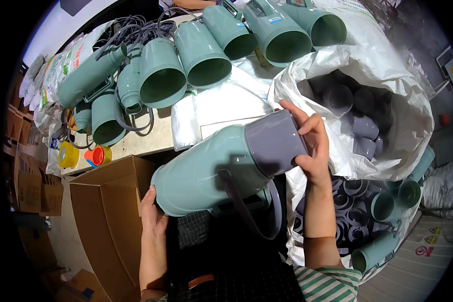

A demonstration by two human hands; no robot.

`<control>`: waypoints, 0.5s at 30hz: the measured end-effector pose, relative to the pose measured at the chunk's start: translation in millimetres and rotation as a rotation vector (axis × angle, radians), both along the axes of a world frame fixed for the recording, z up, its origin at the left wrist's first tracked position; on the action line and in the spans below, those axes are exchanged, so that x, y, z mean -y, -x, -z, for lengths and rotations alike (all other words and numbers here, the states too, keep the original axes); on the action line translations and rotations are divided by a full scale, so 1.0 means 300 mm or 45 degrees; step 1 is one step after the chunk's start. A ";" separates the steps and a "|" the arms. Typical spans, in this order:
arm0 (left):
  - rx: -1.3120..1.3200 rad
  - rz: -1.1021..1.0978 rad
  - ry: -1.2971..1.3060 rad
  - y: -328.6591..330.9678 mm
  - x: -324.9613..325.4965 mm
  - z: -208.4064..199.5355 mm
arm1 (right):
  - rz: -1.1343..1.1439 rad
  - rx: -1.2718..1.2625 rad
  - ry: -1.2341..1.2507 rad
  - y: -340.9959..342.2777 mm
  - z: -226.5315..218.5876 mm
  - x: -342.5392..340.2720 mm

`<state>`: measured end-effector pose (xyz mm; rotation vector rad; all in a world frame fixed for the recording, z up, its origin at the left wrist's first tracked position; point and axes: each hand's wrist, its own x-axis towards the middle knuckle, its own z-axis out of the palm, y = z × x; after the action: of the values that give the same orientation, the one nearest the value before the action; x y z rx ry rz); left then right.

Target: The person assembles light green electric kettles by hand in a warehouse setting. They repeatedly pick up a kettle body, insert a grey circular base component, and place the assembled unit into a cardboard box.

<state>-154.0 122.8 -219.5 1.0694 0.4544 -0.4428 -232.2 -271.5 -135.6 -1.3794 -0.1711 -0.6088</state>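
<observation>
Across my lap lies a pale green vacuum flask (pixel 201 168), tilted with its base to the lower left. My left hand (pixel 154 214) supports the base, fingers curled beneath and partly hidden. A grey cup lid (pixel 277 141) sits on the flask's upper right end, and my right hand (pixel 313 138) grips it by its end and side. From the flask hangs a grey carrying handle (pixel 244 209). Beyond it, several green flask shells (pixel 163 75) lie on the table (pixel 158 133) with their open ends toward me.
An open cardboard box (pixel 113 216) stands at the left. To the right, a white woven sack (pixel 402 136) holds several grey cups (pixel 365 126); below it are grey ring-shaped parts (pixel 357 216) and more green shells. Yellow tape (pixel 68 154) rests at the table edge.
</observation>
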 end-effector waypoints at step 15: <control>1.645 0.586 0.025 -0.308 0.195 -0.234 | 0.798 -0.978 0.284 0.591 0.507 -0.108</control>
<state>-61.4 64.4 -149.3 1.2159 -0.9486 -0.0803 -409.4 -239.1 -287.8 -1.8008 0.8590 -0.5301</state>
